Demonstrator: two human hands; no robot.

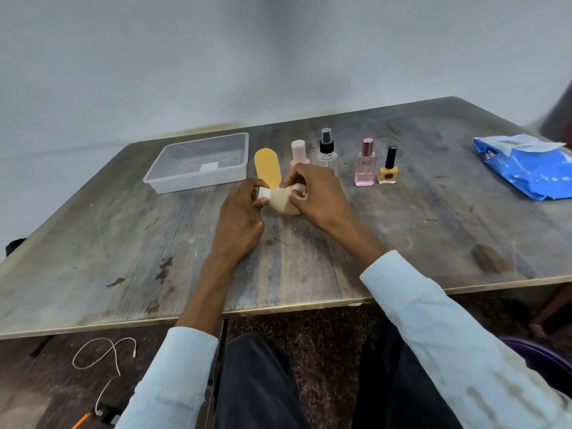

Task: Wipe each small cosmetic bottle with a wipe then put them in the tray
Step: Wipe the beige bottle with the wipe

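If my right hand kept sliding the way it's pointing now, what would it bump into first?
The right hand points up-left, gripping the wipe. Straight on, it would likely meet the yellow bottle first, then the clear tray; depth is uncertain.

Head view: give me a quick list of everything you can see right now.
Tray: one, clear, table's left, holds no bottles.
Orange bottle: one, held at its white cap.
Wipe: one, beige, at the bottle's base.
Pink-capped bottle: one, behind the hands.
Spray bottle: one, clear, black top.
Pink perfume: one.
Nail polish: one, yellow.
Wipes pack: one, blue, far right.
Cable: one, white, floor.
Left hand: grips the cap.
Right hand: grips the wipe.
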